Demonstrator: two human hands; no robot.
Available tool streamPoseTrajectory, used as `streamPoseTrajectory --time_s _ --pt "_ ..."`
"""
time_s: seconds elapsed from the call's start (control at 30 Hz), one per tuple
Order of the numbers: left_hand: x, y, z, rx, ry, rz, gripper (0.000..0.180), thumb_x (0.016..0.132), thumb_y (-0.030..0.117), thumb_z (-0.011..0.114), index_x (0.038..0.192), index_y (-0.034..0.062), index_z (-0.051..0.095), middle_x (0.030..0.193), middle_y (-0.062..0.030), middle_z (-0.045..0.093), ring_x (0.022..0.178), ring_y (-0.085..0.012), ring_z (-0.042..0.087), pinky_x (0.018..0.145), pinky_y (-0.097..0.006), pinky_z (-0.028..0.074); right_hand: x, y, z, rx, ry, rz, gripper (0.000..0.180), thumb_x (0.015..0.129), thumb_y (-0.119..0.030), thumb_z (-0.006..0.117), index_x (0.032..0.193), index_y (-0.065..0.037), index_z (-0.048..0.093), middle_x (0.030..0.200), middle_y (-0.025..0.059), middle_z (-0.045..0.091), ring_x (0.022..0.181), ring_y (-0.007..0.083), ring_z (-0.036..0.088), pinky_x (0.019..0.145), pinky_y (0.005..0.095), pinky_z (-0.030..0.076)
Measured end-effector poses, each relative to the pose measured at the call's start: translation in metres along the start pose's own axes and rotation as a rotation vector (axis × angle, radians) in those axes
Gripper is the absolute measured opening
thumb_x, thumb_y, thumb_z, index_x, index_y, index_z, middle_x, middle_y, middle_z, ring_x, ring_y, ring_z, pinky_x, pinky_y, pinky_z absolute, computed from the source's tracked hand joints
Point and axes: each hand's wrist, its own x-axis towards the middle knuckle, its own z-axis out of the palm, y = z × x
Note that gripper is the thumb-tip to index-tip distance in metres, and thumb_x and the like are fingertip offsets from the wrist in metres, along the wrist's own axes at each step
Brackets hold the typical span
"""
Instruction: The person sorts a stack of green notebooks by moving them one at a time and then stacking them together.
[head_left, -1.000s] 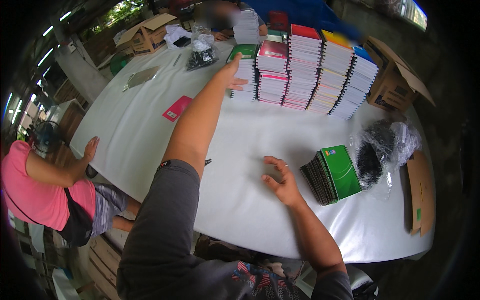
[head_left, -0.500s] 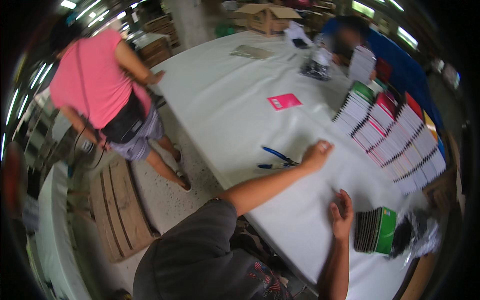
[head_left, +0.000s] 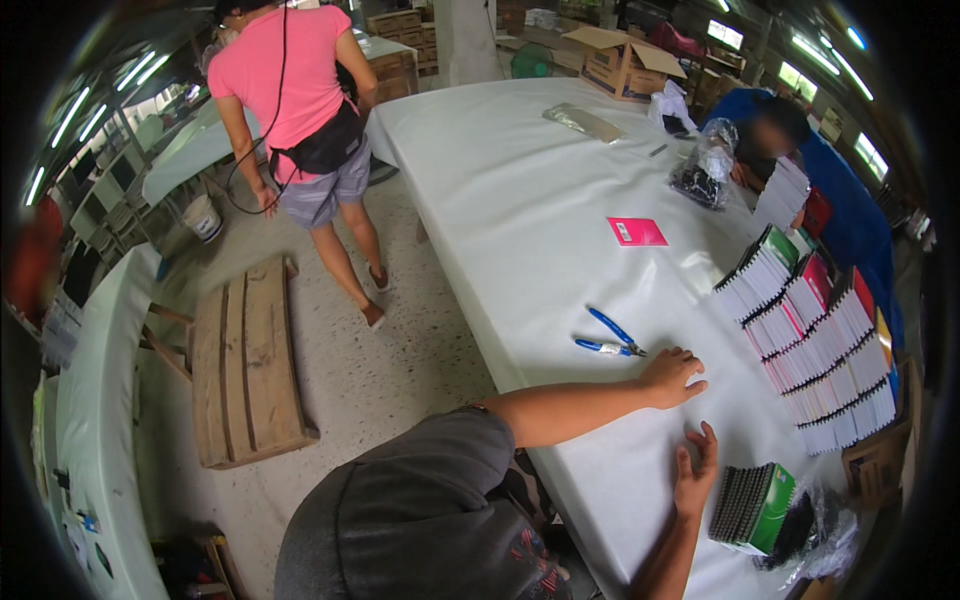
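My left hand rests over the white-covered table, its fingers loosely bent and apart, with nothing visible in them. Just beyond it lie blue-handled cutting pliers, handles spread. My right hand is nearer to me, palm turned inward, fingers apart and holding nothing. A small stack of green spiral notebooks stands to its right, beside clear plastic with black contents. Farther up the table a single pink notebook lies flat.
Rows of spiral notebooks line the right side. Behind them a seated person handles a notebook stack. A plastic bag and an open carton sit farther back. A person in pink stands left, past a wooden pallet bench.
My left hand has drawn back toward my right hand, its fingers looser. The person in pink has turned away and stepped along the table. The view has shifted.
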Motion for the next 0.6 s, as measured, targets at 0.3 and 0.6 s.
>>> streamPoseTrajectory --time_s 0.3,0.6 --pt "0.001 0.004 -0.003 -0.007 -0.071 -0.003 0.026 0.085 0.033 0.060 0.092 0.0082 0.062 0.088 -0.0071 0.060 0.091 -0.0263 0.053 0.082 -0.039 0.040 -0.002 -0.010 0.000 -0.115 0.002 0.021 0.052 0.079 -0.003 0.062 0.129 -0.005 0.047 0.106 0.0110 0.059 0.104 0.0216 0.052 0.096 0.0346 0.036" --pt "0.010 0.002 -0.002 0.038 -0.167 -0.021 0.030 0.085 0.036 0.058 0.096 0.0084 0.063 0.088 -0.0057 0.060 0.094 -0.0254 0.052 0.084 -0.039 0.039 -0.001 -0.024 0.003 -0.281 -0.039 -0.028 0.050 0.079 -0.009 0.062 0.128 -0.006 0.049 0.103 0.0119 0.058 0.100 0.0247 0.052 0.095 0.0356 0.036"
